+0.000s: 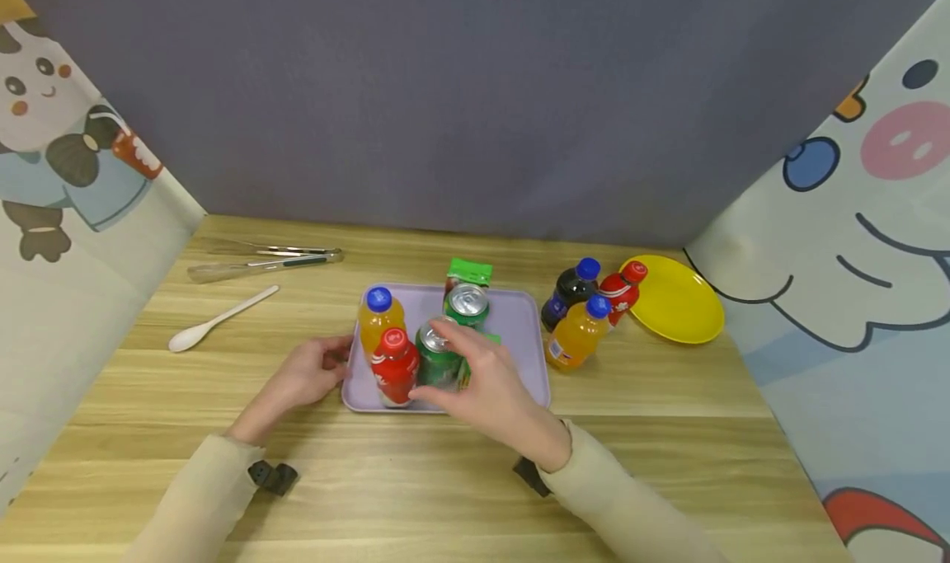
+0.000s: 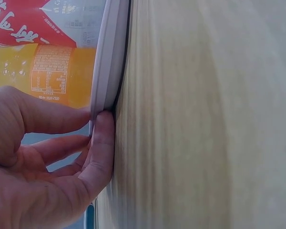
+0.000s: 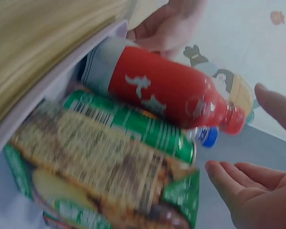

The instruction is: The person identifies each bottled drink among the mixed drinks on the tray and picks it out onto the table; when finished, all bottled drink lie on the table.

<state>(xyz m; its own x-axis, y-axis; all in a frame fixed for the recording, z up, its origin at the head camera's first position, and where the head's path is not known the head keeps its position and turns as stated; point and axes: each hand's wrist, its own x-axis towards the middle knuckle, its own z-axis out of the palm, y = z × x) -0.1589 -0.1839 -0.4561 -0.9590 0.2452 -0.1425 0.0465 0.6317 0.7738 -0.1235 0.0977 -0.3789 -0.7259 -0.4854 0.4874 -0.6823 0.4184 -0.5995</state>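
My left hand pinches the left rim of a lilac tray; in the left wrist view the thumb lies on the rim and a finger goes beneath it. On the tray stand an orange drink bottle with a blue cap, a red-labelled bottle, two green cans and a green-topped snack packet. Above the front can hovers my right hand, its fingers spread from the thumb and holding nothing. A second snack packet is partly hidden under that hand in the head view.
Right of the tray are a dark drink bottle, another orange bottle, another red bottle and a yellow plate. Metal tongs and a white spoon lie at the left. A grey panel borders the back.
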